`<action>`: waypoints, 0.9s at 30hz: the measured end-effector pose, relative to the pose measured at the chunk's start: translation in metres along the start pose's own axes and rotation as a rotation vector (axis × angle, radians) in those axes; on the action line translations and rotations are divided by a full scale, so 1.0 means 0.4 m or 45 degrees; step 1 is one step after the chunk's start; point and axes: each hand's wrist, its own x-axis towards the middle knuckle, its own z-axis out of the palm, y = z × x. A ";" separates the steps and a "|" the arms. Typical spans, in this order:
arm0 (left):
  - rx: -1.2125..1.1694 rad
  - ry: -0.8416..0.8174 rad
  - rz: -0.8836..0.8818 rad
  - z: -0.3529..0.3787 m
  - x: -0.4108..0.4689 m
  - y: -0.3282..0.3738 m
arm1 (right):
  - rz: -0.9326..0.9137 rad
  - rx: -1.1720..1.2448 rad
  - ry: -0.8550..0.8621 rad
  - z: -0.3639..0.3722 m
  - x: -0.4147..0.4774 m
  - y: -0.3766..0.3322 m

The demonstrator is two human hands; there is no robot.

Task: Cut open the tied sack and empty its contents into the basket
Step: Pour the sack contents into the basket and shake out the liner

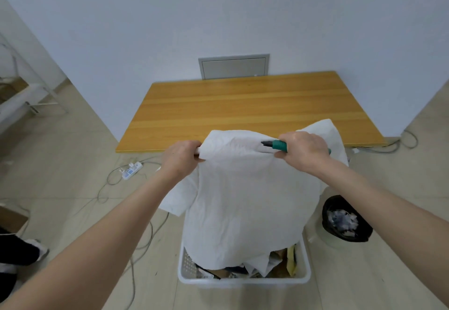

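Note:
A white woven sack (247,195) hangs upside down over a white plastic basket (306,269) on the floor. Its open lower end reaches into the basket. Paper and cardboard scraps (274,264) lie in the basket below it. My left hand (181,158) grips the sack's upper left corner. My right hand (302,150) pinches the upper right corner and also holds a green-handled cutter (275,144), its dark tip pointing left across the sack.
A wooden table (243,110) stands just beyond the sack, against the wall. A black-lined bin (345,220) with paper waste sits right of the basket. A power strip (131,170) and cables (143,244) lie on the floor at left. Someone's shoe (36,249) is at far left.

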 end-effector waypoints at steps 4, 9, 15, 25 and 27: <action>0.014 0.035 0.046 -0.027 0.005 0.001 | 0.006 0.007 0.026 -0.023 0.002 -0.008; 0.033 0.069 0.039 -0.066 0.007 0.009 | 0.013 0.029 0.073 -0.056 -0.003 -0.014; 0.021 0.121 0.052 -0.094 0.009 0.011 | 0.020 0.041 0.114 -0.095 -0.009 -0.023; 0.016 0.163 0.077 -0.124 0.029 0.005 | 0.018 0.062 0.173 -0.129 0.001 -0.039; 0.030 0.154 0.076 -0.120 0.027 0.004 | 0.029 0.045 0.143 -0.126 0.002 -0.038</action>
